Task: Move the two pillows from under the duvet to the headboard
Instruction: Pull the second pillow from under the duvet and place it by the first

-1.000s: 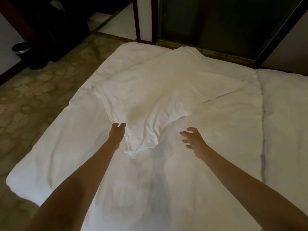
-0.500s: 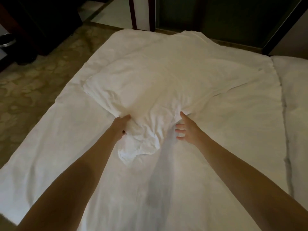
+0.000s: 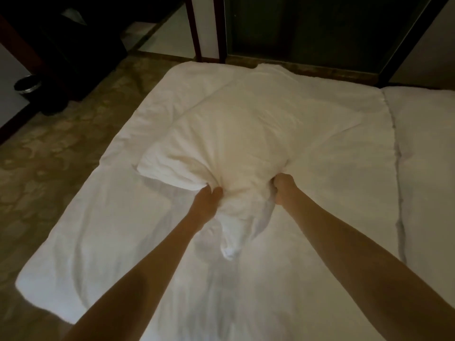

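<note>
A white pillow (image 3: 234, 148) lies on top of the white duvet (image 3: 118, 230) in the middle of the bed, its near end bunched and lifted. My left hand (image 3: 208, 196) grips the pillow's near left edge. My right hand (image 3: 282, 188) grips its near right edge, fingers dug into the fabric. A loose flap of pillowcase (image 3: 231, 244) hangs down between my wrists. I see only this one pillow; no headboard is in view.
A second white bed or duvet (image 3: 428, 168) adjoins on the right, with a seam between. Patterned carpet (image 3: 49, 156) runs along the left. A dark round bin (image 3: 25, 85) and dark furniture stand at the far left. Dark doors and a wooden post lie beyond the bed's far end.
Both hands went from open and reaching to closed on the pillow's near end. The pillow is now bunched and pulled up and toward me.
</note>
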Action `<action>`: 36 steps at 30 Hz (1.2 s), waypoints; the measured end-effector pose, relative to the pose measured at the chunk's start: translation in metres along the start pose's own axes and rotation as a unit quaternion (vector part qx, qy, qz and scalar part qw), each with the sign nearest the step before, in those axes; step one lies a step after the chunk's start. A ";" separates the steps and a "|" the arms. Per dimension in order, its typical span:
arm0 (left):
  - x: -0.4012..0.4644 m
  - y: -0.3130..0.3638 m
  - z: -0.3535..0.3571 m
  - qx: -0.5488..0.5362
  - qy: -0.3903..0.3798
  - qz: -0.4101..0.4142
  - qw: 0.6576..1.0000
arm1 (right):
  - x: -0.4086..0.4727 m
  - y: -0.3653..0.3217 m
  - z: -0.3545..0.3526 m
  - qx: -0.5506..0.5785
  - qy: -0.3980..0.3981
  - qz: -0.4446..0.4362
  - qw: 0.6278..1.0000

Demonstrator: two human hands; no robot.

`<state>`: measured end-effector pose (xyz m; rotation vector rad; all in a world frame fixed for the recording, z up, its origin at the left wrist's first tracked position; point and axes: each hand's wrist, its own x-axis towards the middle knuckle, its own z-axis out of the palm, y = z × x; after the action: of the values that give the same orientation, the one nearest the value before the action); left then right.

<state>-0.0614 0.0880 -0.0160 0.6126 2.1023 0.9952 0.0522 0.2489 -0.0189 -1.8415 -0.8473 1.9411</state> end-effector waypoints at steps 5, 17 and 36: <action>-0.061 0.026 0.039 -0.008 -0.046 -0.008 0.999 | -0.031 -0.001 -0.092 -0.273 0.087 -0.124 0.950; -0.233 0.020 0.154 -0.013 -0.117 -0.148 0.982 | -0.102 0.040 -0.272 -0.225 0.035 -0.137 0.964; -0.302 0.012 0.130 0.176 -0.013 -0.027 0.984 | -0.142 0.096 -0.355 -0.353 0.047 -0.170 0.919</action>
<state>0.2295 -0.0466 0.0575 0.7319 2.2761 0.5841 0.4306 0.1557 0.0374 -1.9274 -1.8722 1.4054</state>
